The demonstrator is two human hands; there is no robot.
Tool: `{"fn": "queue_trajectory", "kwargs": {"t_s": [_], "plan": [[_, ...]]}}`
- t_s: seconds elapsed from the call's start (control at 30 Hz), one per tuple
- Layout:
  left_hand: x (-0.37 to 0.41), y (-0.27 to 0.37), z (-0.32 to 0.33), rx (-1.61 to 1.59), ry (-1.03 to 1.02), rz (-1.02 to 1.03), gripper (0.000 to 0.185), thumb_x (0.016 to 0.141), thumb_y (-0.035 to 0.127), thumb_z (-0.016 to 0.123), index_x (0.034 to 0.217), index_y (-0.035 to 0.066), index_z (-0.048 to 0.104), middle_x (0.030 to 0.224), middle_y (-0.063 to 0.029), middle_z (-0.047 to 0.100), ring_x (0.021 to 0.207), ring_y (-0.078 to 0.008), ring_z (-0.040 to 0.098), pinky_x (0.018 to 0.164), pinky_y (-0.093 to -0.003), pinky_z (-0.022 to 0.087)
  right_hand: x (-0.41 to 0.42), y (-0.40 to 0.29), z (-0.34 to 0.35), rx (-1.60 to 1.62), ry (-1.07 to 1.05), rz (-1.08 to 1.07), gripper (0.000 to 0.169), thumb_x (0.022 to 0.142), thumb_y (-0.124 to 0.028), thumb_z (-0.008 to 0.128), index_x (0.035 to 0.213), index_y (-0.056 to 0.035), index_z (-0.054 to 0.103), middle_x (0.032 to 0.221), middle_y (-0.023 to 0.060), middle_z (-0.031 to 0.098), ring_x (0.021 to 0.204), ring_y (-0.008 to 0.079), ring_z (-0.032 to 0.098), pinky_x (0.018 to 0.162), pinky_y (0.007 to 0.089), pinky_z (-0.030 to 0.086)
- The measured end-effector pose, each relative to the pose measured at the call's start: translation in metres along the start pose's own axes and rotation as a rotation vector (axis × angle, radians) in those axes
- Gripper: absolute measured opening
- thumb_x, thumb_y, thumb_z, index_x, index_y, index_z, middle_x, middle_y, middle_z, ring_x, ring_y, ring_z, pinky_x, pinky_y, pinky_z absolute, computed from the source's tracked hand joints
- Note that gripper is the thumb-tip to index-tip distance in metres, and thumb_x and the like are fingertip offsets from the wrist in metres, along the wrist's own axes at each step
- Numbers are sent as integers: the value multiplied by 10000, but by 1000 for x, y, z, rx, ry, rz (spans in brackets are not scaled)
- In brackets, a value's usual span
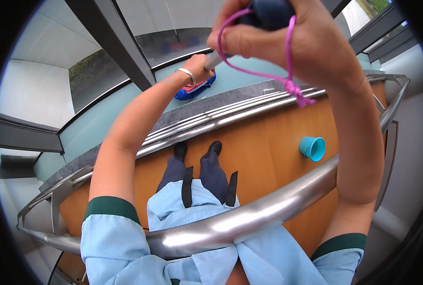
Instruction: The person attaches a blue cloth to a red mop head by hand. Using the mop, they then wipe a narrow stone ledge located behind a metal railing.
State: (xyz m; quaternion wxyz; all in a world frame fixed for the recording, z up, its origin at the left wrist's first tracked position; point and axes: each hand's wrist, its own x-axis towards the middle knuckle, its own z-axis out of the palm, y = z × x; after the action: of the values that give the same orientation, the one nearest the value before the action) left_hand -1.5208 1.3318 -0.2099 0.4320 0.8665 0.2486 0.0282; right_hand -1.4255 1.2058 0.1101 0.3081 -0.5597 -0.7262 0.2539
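Observation:
Both hands are raised and hold one grey metal pole (214, 61). My left hand (198, 66), with a silver bangle at its wrist, is closed around the shaft. Nearer the camera, my right hand (254, 39) wraps the dark handle end (270, 14) of the pole. A knotted magenta cord (290, 83) loops from that handle and hangs below the hand. Beyond my left hand, a blue and red cloth head (195, 89) appears against a pale glass panel (181, 104). Where the pole meets the head is hidden behind my left hand.
A thick steel rail (243, 224) crosses in front of my torso. Thinner steel rails (225, 122) run beyond my feet, beside a grey stone ledge (207, 101). A turquoise bucket (306, 148) is on the brown wood-look floor (257, 142). Dark window frames (115, 42) stand beyond.

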Motion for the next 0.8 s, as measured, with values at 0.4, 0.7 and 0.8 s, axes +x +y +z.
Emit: {"fn": "queue_trajectory", "kwargs": {"t_s": [0.4, 0.7, 0.8], "plan": [[23, -17, -43, 255, 222, 86, 168, 737, 159, 743, 890, 90, 730, 889, -121, 726, 868, -287, 693, 790, -390, 545, 8, 53, 57, 519, 91, -52, 214, 833, -148, 701, 690, -33, 590, 640, 35, 596, 577, 100, 514, 554, 269, 444], [-3, -31, -25, 321, 119, 36, 159, 766, 178, 752, 903, 103, 727, 894, -79, 728, 850, -224, 685, 780, -355, 536, 23, 1, 30, 235, -106, 310, 187, 750, -67, 609, 594, 34, 596, 591, 204, 594, 560, 243, 582, 581, 347, 505], [-8, -27, -14, 324, -2, 7, 156, 775, 185, 756, 908, 107, 727, 896, -65, 729, 843, -203, 682, 777, -344, 533, 8, 9, 22, 313, -14, 166, 199, 785, -77, 605, 641, 56, 644, 641, 242, 628, 590, 270, 622, 611, 357, 527]]}}
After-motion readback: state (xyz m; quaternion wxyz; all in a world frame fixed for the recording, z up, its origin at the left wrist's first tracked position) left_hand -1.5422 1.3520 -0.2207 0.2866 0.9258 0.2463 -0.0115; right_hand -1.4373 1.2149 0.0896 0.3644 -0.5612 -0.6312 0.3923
